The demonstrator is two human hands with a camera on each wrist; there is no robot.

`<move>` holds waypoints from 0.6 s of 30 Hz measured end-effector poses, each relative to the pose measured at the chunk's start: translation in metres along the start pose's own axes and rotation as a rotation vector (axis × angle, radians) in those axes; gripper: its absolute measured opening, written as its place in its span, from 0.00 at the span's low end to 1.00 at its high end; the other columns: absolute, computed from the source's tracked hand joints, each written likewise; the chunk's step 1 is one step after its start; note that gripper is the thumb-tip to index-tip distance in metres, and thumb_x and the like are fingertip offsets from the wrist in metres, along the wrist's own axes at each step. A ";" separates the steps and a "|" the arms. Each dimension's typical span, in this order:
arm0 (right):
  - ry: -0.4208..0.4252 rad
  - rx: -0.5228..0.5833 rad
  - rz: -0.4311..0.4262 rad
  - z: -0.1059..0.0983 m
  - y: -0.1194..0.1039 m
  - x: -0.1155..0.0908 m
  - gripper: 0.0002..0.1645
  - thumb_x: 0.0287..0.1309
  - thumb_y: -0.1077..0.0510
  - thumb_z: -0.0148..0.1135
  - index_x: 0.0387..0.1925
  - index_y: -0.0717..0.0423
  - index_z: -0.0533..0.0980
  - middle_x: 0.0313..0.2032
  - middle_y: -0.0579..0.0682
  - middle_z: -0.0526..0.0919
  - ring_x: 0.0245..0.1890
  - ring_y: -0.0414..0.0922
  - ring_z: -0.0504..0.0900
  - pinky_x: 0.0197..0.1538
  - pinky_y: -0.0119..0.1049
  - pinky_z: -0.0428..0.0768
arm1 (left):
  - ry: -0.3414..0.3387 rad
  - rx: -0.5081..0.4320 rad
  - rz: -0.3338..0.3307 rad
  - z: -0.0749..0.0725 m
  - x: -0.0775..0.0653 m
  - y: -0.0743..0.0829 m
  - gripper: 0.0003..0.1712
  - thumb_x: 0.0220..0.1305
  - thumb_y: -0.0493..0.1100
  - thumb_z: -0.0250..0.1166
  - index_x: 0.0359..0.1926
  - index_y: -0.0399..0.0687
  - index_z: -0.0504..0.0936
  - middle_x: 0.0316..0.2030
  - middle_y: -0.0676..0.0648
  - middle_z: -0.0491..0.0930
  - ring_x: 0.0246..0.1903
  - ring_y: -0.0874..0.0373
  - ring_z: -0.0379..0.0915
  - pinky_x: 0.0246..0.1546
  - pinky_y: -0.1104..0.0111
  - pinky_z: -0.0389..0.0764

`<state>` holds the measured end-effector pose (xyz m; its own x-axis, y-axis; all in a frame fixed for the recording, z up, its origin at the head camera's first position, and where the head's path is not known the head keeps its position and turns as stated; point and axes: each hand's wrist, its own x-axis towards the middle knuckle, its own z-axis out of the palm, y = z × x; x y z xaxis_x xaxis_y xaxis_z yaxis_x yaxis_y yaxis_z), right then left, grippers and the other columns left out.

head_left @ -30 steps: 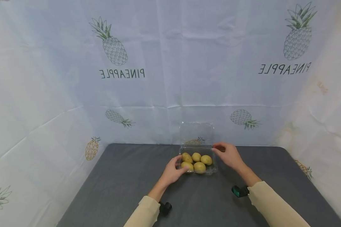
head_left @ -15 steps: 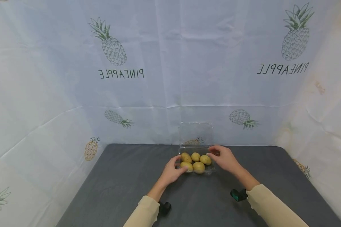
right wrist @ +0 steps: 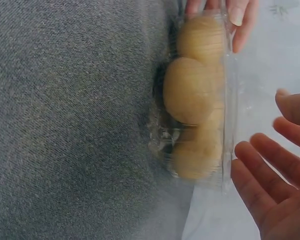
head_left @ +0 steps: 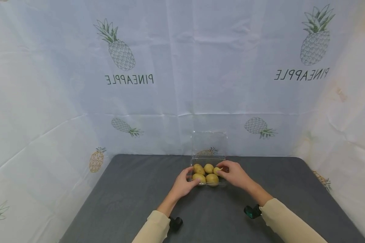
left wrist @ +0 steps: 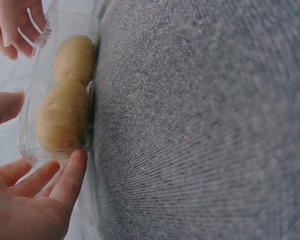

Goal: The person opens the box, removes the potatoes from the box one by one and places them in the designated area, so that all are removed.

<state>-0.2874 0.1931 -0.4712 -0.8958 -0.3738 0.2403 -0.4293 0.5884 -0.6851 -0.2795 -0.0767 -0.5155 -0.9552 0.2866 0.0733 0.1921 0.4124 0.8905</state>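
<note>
Left grip: the left hand [head_left: 184, 184] holds the left end of a clear plastic container [right wrist: 231, 100], its thumb by the near-left corner and its fingertips against the end wall.
Right grip: the right hand [head_left: 235, 173] is above the container's right end, thumb and fingers spread; the right wrist view shows the fingertips just by the rim, with a gap between them and the thumb.
Nearest to the right fingers: the rear-right potato [head_left: 216, 169], partly covered by them in the head view; whether they touch it, I cannot tell.
Potatoes in the container: five yellow ones, two along the near side and three behind.
Container: upright on the desk [head_left: 207, 216], towards the far edge.
Lid: the clear lid [head_left: 209, 140] is swung open and stands up along the rear edge; a pineapple print shows through it.
Wrists: a small black camera at each, the left camera [head_left: 175, 223] and the right camera [head_left: 251, 212], the latter with a green face.
Sleeves: cream, one on the left arm [head_left: 153, 226], one on the right [head_left: 287, 219].
Desk cover: dark grey woven cloth.
Surround: white curtain [head_left: 182, 67] with pineapple prints and "PINEAPPLE" in mirror writing.
</note>
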 end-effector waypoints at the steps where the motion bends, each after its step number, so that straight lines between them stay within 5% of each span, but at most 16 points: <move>1: -0.008 -0.002 0.002 0.002 -0.001 0.001 0.18 0.68 0.57 0.66 0.54 0.63 0.81 0.49 0.57 0.84 0.43 0.48 0.84 0.45 0.43 0.84 | 0.000 0.003 0.000 -0.001 0.000 -0.001 0.39 0.70 0.52 0.67 0.75 0.41 0.65 0.68 0.35 0.67 0.63 0.36 0.70 0.54 0.46 0.79; 18: -0.118 -0.106 0.031 0.016 -0.003 0.012 0.18 0.66 0.55 0.69 0.52 0.61 0.82 0.47 0.54 0.86 0.41 0.47 0.85 0.41 0.42 0.84 | 0.017 0.014 0.013 0.000 0.002 -0.003 0.39 0.70 0.52 0.68 0.74 0.41 0.66 0.67 0.35 0.68 0.61 0.37 0.72 0.52 0.47 0.80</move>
<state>-0.2952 0.1754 -0.4770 -0.8916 -0.4327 0.1335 -0.4174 0.6710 -0.6128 -0.2819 -0.0778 -0.5179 -0.9562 0.2777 0.0927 0.2079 0.4210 0.8829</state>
